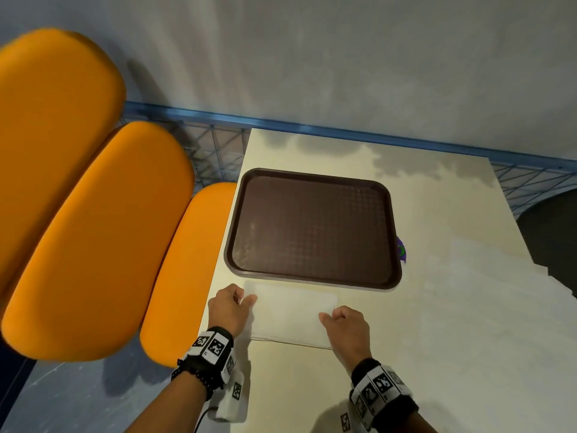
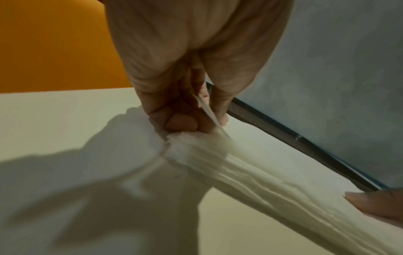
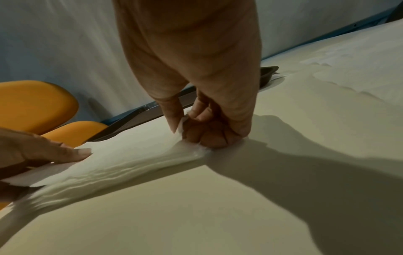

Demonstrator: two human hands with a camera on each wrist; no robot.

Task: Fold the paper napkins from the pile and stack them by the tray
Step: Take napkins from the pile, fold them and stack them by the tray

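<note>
A white folded napkin (image 1: 290, 310) lies on top of a stack of folded napkins (image 2: 261, 176) on the cream table, just in front of the brown tray (image 1: 312, 176). My left hand (image 1: 246, 300) pinches the top napkin's left edge between thumb and fingers (image 2: 209, 113). My right hand (image 1: 327, 317) pinches its right edge (image 3: 183, 120), curled knuckles resting on the stack (image 3: 130, 165). The loose pile of unfolded napkins (image 1: 499, 292) spreads over the table's right side.
Three orange seat cushions (image 1: 93, 229) stand close along the table's left edge. A grey wall with a blue rail (image 1: 343, 129) runs behind the table. A small purple and green object (image 1: 401, 250) peeks out at the tray's right rim. A dark rounded seat (image 1: 552, 232) sits far right.
</note>
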